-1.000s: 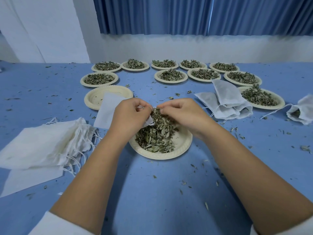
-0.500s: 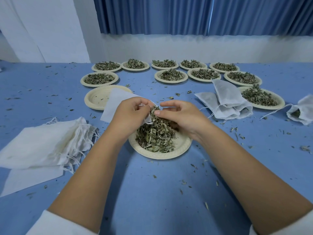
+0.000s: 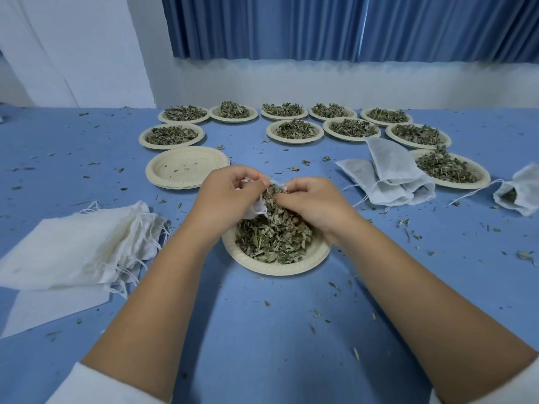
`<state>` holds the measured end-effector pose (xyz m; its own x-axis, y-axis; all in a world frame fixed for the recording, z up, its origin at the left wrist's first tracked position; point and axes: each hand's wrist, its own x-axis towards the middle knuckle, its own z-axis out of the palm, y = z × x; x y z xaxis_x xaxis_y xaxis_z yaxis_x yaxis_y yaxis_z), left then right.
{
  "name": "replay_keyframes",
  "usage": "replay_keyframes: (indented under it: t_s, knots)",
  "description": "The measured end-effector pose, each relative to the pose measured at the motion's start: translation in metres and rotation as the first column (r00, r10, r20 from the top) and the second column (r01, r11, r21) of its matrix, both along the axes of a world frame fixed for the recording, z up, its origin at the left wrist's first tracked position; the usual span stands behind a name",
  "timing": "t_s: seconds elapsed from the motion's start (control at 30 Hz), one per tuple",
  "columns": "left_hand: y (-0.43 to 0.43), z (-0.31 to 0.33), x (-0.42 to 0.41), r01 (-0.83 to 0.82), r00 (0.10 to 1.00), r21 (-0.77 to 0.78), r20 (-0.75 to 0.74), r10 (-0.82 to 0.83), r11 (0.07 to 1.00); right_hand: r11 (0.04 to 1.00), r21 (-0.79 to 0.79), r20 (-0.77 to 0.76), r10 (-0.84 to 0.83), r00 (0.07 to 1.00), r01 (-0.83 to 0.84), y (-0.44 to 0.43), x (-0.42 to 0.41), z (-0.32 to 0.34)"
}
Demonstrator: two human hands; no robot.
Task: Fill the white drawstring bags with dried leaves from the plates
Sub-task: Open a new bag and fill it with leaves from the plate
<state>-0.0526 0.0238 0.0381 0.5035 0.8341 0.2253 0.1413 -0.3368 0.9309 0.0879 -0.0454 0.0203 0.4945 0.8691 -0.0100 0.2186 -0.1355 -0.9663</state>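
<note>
A paper plate [image 3: 291, 265] heaped with dried leaves [image 3: 274, 233] sits in front of me on the blue table. My left hand [image 3: 226, 199] grips the mouth of a white drawstring bag [image 3: 258, 207] over the plate's far edge; most of the bag is hidden under the hand. My right hand [image 3: 316, 204] pinches the bag's opposite rim with leaves bunched under its fingers. A stack of flat unfilled bags [image 3: 75, 249] lies to my left. Filled bags [image 3: 388, 177] rest at the right.
An empty stack of plates [image 3: 186, 167] stands behind my left hand. Several plates of leaves [image 3: 294, 131] line the back, one more at the right [image 3: 449, 170]. Another bag [image 3: 522, 193] lies at the far right edge. Leaf crumbs are scattered over the table [image 3: 262, 345].
The bag that stretched away to the left behind my left hand has been pulled in under it. Both hands have closed together over the plate's far edge.
</note>
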Motion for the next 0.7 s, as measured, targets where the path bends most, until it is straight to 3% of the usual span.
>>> replay_keyframes:
  t_s: [0.1, 0.2, 0.37, 0.57, 0.7]
  knots:
    - [-0.002, -0.001, 0.001, 0.032, 0.999, 0.055, -0.045, -0.030, 0.998, 1.000, -0.005, 0.129, -0.027, 0.991, 0.028, 0.000, -0.003, -0.002]
    - [0.000, -0.003, 0.002, -0.015, 0.997, 0.113, -0.078, 0.024, 0.993, 0.999, -0.036, 0.144, -0.005, 0.990, 0.011, -0.002, -0.003, 0.002]
    - [0.009, -0.004, -0.003, -0.137, 0.989, 0.154, -0.040, 0.145, 0.979, 0.995, -0.079, 0.068, 0.058, 0.996, -0.053, -0.006, 0.003, 0.012]
    - [0.015, -0.006, -0.005, -0.206, 0.975, 0.142, -0.048, 0.215, 0.968, 0.987, -0.039, -0.134, 0.152, 0.979, -0.158, -0.009, 0.004, 0.019]
    - [0.014, -0.007, -0.004, -0.188, 0.976, 0.158, -0.078, 0.202, 0.970, 0.984, -0.113, 0.074, 0.145, 0.987, -0.136, -0.011, -0.001, 0.016]
